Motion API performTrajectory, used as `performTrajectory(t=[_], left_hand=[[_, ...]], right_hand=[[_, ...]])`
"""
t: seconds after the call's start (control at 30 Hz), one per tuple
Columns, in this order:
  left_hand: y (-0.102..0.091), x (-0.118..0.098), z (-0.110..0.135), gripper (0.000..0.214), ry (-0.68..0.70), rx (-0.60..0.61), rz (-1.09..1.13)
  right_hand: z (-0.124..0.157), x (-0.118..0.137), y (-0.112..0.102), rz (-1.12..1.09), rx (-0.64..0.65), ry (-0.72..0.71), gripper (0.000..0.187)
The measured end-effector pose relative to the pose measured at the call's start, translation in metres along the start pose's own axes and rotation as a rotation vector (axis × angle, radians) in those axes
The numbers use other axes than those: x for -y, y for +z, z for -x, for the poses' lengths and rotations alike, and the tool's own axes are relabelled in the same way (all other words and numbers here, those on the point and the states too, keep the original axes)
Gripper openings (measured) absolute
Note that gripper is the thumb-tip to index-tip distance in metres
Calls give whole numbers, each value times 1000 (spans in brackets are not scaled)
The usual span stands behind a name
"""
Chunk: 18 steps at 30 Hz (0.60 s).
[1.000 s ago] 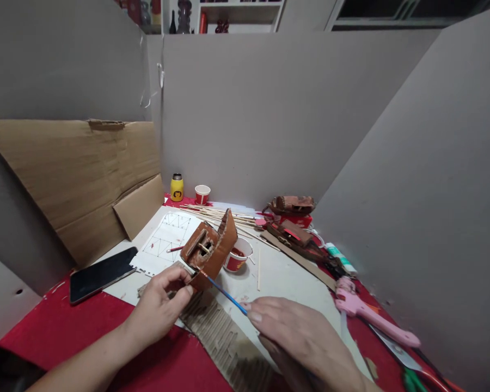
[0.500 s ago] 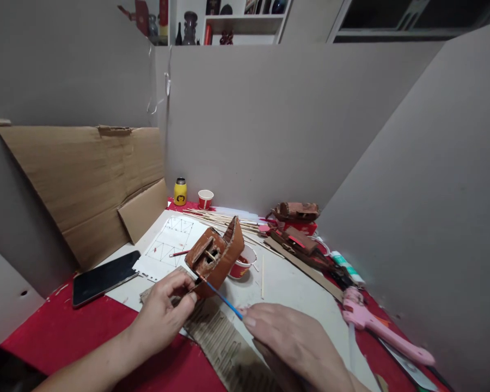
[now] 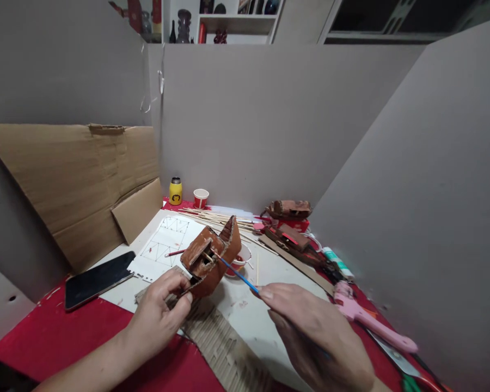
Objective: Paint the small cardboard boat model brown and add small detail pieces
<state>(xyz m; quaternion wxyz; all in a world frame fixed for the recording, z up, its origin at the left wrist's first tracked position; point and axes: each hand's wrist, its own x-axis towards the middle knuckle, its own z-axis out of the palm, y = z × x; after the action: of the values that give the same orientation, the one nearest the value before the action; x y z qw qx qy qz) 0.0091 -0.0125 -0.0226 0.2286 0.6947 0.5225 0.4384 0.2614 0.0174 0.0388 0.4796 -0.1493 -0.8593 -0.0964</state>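
The brown-painted cardboard boat model (image 3: 212,255) is tilted up off the table, between the two hands and just ahead of them. The left hand (image 3: 159,316) pinches its lower near end between thumb and fingertips, while the raised pointed end leans over a small white paper cup of red paint (image 3: 240,260). The right hand (image 3: 316,332) grasps a thin blue-handled paintbrush (image 3: 239,274) at its fingertips, and the brush slants up and left so that its tip meets the little cabin on the boat's deck. Under the hands lie a ribbed strip of corrugated cardboard (image 3: 224,343) and a white sheet drawn with red triangles (image 3: 165,245). A black smartphone (image 3: 96,279) lies to the left on the red tablecloth (image 3: 44,337), and a pink glue gun (image 3: 367,318) to the right. By the back wall stands a small yellow bottle (image 3: 175,190) (its dark emblem is too small to read) beside a red-and-white paper cup (image 3: 201,197); no writing is legible.
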Motion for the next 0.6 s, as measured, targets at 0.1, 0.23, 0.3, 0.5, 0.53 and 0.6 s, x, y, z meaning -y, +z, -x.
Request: performTrajectory(t=[0.1, 0.23, 0.3, 0.5, 0.53, 0.6], left_hand=[[0, 1, 0, 15, 5, 1, -14], [-1, 0, 0, 15, 24, 6, -19], [-1, 0, 0, 15, 38, 3, -29], [1, 1, -1, 16, 59, -4, -58], [1, 2, -1, 16, 64, -7, -64], [1, 3, 0, 15, 80, -15, -79]], right_hand=[[-3, -3, 0, -2, 1, -22, 29], [-6, -6, -4, 19, -17, -19, 31], [-5, -6, -6, 19, -13, -18, 32], [2, -1, -7, -15, 43, -33, 32], [2, -1, -8, -9, 40, -34, 32], [2, -3, -9, 9, 28, -22, 33]])
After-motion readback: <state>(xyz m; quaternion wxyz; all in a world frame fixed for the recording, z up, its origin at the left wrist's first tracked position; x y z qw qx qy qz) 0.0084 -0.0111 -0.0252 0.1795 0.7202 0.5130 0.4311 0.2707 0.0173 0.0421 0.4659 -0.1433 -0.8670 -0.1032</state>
